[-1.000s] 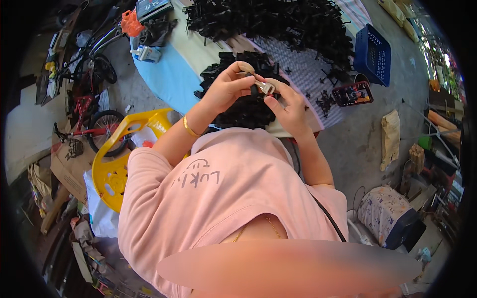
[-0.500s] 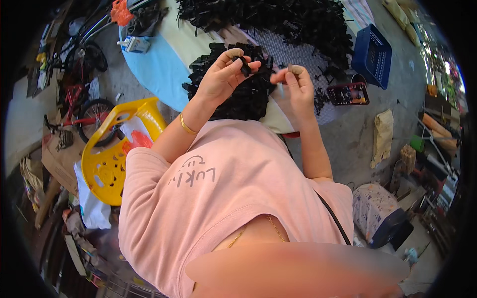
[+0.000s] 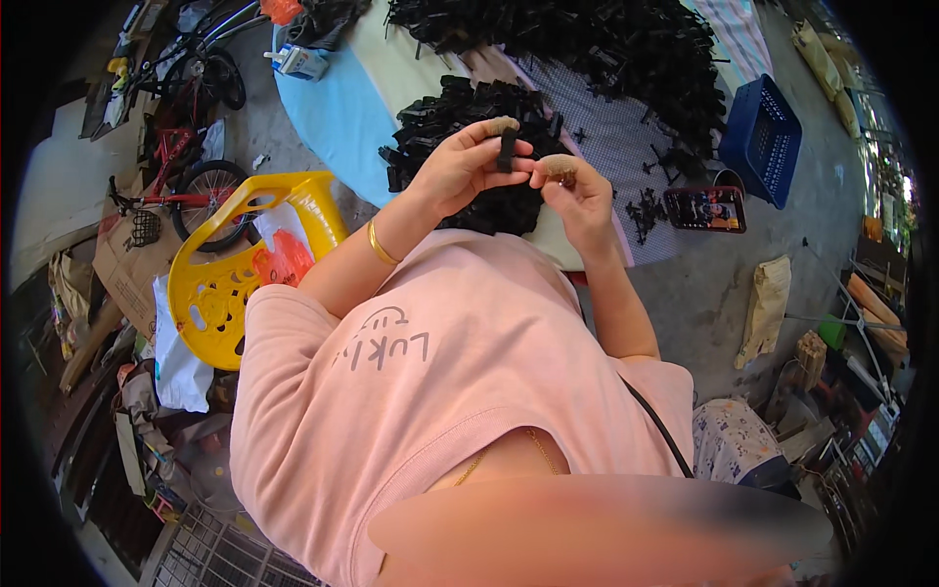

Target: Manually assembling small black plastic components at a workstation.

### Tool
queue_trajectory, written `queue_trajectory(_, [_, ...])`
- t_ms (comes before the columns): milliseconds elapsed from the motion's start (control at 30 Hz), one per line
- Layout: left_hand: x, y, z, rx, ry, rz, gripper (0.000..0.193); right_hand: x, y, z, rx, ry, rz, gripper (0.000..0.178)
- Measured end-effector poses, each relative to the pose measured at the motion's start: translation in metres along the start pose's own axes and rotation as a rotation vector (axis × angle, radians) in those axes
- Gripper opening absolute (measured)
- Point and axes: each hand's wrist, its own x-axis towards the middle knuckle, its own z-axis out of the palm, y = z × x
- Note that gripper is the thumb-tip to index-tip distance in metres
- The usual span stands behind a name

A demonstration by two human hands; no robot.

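1 small black plastic piece (image 3: 507,150), slim and strip-like with a matte, dark face, stands roughly upright in the left hand (image 3: 458,171), above the nearer heap of black pieces (image 3: 421,137). Its finer detail is too small to make out. The left hand is closed in a pinch on that piece, its other fingers loosely curled, and the left forearm, ringed by a gold bangle (image 3: 380,245), slants up and to the right. The right hand (image 3: 585,205) is just beside it, thumb and fingers drawn nearly together; whether anything sits between them, I cannot tell. The right elbow is bent and that forearm rises, leaning slightly left. Tan coverings (image 3: 561,166) wrap 1 finger on each hand. Beyond lies a larger black heap (image 3: 587,49), with a smartphone (image 3: 704,209) and a blue plastic basket (image 3: 741,147) to the right.
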Motion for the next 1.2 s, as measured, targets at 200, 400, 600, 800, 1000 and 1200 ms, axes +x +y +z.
queue_trajectory(200, [-0.008, -0.002, 0.026, 0.519, 0.193, 0.152, 0.03, 0.002, 0.005, 0.012, -0.394, 0.098, -0.197, 0.01])
queue_trajectory(400, [-0.018, -0.001, 0.022, 0.498, 0.019, 0.057, 0.037, 0.005, 0.004, 0.02, -0.384, 0.319, -0.107, 0.01])
queue_trajectory(600, [-0.011, 0.002, 0.01, 0.676, -0.08, 0.151, 0.038, 0.008, -0.001, 0.016, -0.247, 0.243, 0.172, 0.009])
queue_trajectory(800, [-0.011, -0.001, 0.009, 0.71, 0.007, 0.262, 0.034, 0.003, -0.003, 0.023, -0.412, 0.14, 0.087, 0.016])
queue_trajectory(1000, [-0.016, -0.001, 0.011, 0.931, 0.046, 0.378, 0.025, 0.006, -0.006, 0.017, -0.574, 0.027, 0.093, 0.016])
queue_trajectory(1200, [-0.019, 0.002, 0.016, 1.017, 0.067, 0.444, 0.022, 0.009, -0.014, 0.018, -0.573, -0.01, 0.064, 0.015])
